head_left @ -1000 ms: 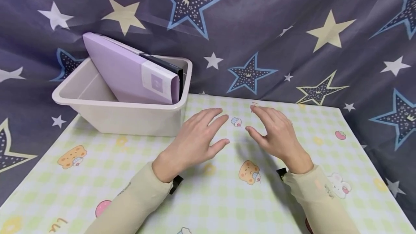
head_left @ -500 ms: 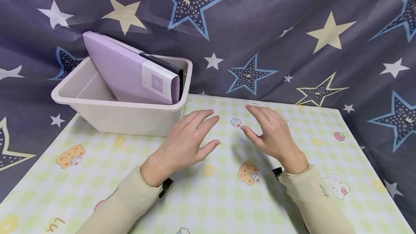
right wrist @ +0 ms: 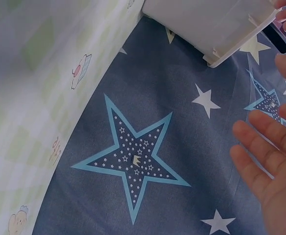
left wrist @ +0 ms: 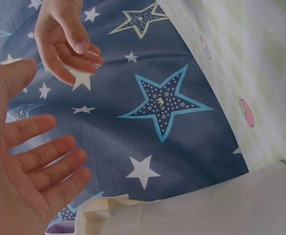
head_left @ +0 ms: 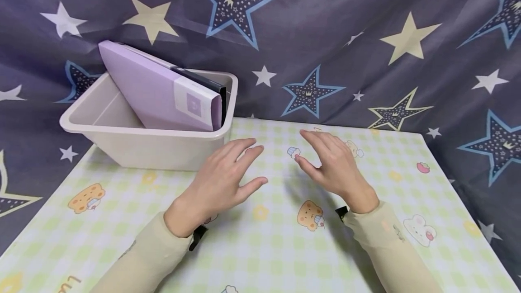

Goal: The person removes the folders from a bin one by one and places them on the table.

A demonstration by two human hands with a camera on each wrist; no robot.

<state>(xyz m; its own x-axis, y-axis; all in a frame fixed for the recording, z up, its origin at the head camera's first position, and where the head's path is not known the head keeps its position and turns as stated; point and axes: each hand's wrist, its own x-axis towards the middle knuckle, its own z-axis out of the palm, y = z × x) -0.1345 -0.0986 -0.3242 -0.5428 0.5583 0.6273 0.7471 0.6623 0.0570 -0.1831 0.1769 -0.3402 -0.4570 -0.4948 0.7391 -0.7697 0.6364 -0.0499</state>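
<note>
In the head view my left hand (head_left: 217, 177) hovers over the table just in front of the bin's right end, fingers extended and slightly bent, holding nothing. My right hand (head_left: 333, 166) is held above the table to its right, thumb spread from the fingers, also with nothing in it. The two palms face each other across a gap. A whitish plastic bin (head_left: 150, 146) stands at the back left. In it leans a lilac file folder (head_left: 150, 89), with a black folder (head_left: 203, 80) behind it. The left wrist view shows the left hand's open palm (left wrist: 20, 181).
The table (head_left: 260, 257) wears a green-and-white checked cloth printed with cartoon bears, flowers and cupcakes. Behind it hangs a dark curtain (head_left: 333, 26) patterned with stars, close to the bin and the table's back edge.
My left hand has drifted left and slightly nearer to me. The right hand has shifted a little left as well. The bin and folders stay in place.
</note>
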